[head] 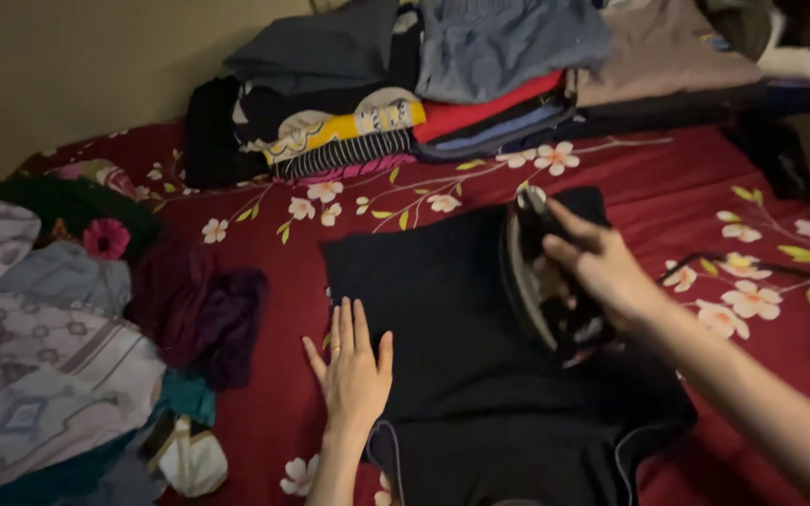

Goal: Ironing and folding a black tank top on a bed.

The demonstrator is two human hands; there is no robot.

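A black garment [452,309] lies spread flat on a red bedsheet with white flowers [724,178]. My left hand [353,365] rests flat on the garment's left edge, fingers together and pointing away from me. My right hand [597,267] grips the handle of a dark clothes iron [541,272], which is tilted up on its side over the garment's right half, its pale soleplate facing left. A dark cord [761,267] runs off to the right from the iron.
Stacks of folded clothes [480,84] line the far edge of the bed against the wall. A heap of unfolded clothes [49,347] fills the left side, with a dark purple piece [203,309] beside the black garment.
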